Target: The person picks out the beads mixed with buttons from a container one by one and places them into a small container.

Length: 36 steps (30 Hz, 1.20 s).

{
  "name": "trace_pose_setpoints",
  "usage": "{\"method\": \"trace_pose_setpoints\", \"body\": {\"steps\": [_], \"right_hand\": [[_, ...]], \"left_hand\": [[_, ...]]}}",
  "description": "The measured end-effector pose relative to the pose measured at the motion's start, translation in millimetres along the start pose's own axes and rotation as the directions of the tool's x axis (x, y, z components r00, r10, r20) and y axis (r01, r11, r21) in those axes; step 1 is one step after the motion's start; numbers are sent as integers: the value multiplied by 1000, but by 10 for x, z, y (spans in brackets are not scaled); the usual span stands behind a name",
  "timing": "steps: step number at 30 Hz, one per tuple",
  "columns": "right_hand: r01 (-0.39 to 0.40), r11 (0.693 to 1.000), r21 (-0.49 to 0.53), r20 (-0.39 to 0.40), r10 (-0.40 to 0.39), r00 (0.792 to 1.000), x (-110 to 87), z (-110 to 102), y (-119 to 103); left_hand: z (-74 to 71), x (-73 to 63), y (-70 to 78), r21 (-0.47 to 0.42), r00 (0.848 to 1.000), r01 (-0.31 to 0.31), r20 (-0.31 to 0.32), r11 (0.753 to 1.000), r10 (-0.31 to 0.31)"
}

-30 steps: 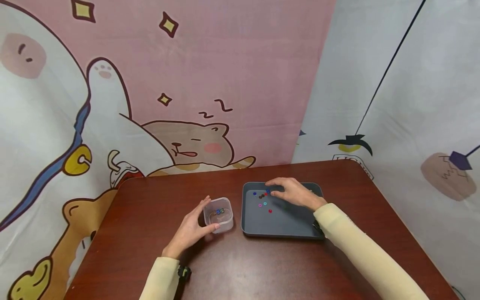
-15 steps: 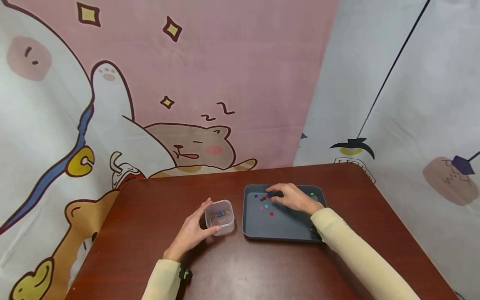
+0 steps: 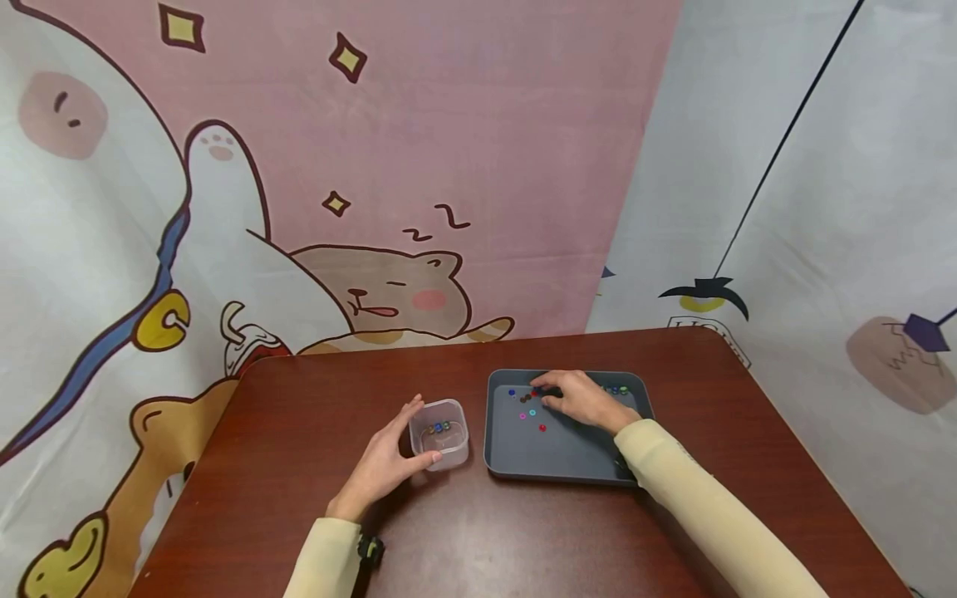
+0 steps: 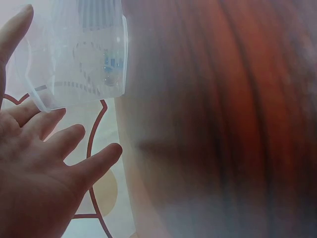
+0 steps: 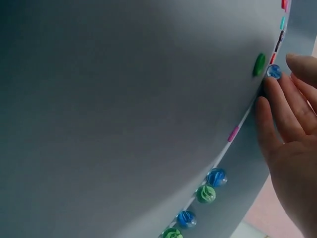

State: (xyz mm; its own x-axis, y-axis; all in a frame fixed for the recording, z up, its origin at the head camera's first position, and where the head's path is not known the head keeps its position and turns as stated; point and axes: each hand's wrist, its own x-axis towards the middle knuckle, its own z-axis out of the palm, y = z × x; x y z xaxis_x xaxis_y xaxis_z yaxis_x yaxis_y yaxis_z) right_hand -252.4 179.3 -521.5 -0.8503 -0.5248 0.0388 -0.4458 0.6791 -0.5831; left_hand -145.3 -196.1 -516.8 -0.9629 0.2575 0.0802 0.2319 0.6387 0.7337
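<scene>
My left hand [image 3: 381, 463] holds a small clear plastic container [image 3: 453, 455], its thumb on the near rim and its fingers at the far left side. Inside lie a few glass marbles [image 3: 439, 428], blurred through the wall in the left wrist view. Over the grey tray [image 3: 553, 461] is my right hand [image 3: 583, 399], fingers reaching toward the far left. In the right wrist view a blue marble [image 5: 274, 72] sits by its fingertips, with the thumb a little apart from it. Near that marble is a green disc-like piece [image 5: 259, 64].
Red [image 3: 542, 428], pink [image 3: 522, 416] and turquoise [image 3: 533, 413] small pieces lie on the tray's left half. Blue and green marbles [image 5: 205, 194] line up along the tray's far side, right of the hand. The brown table [image 3: 299, 465] meets a printed cloth backdrop [image 3: 486, 166].
My right hand has lowered slightly toward the tray, its fingers staying near the far left pieces. The left hand keeps its hold on the container. The head view has shifted slightly.
</scene>
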Motion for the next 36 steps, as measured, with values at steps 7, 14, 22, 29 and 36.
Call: {"method": "trace_pose_setpoints", "body": {"steps": [7,14,22,29,36], "right_hand": [[23,999,-25,-18,-24,1000,10,31,-3],[38,998,-55,-22,-39,999,26,65,7],[85,989,-123,-16,-88,996,26,74,-5],[97,983,-156,-34,-104,994,20,47,-7],[79,988,-134,-42,-86,995,-7,-39,-74]], "left_hand": [[-7,-15,2,-3,1000,5,-2,1000,-5],[-23,-33,-5,-10,1000,14,-4,1000,-14],[-20,-36,-5,-15,1000,16,-5,1000,-16],[-3,-7,-6,-18,1000,8,-7,1000,-8],[-3,4,17,-17,1000,14,1,1000,-14]]}}
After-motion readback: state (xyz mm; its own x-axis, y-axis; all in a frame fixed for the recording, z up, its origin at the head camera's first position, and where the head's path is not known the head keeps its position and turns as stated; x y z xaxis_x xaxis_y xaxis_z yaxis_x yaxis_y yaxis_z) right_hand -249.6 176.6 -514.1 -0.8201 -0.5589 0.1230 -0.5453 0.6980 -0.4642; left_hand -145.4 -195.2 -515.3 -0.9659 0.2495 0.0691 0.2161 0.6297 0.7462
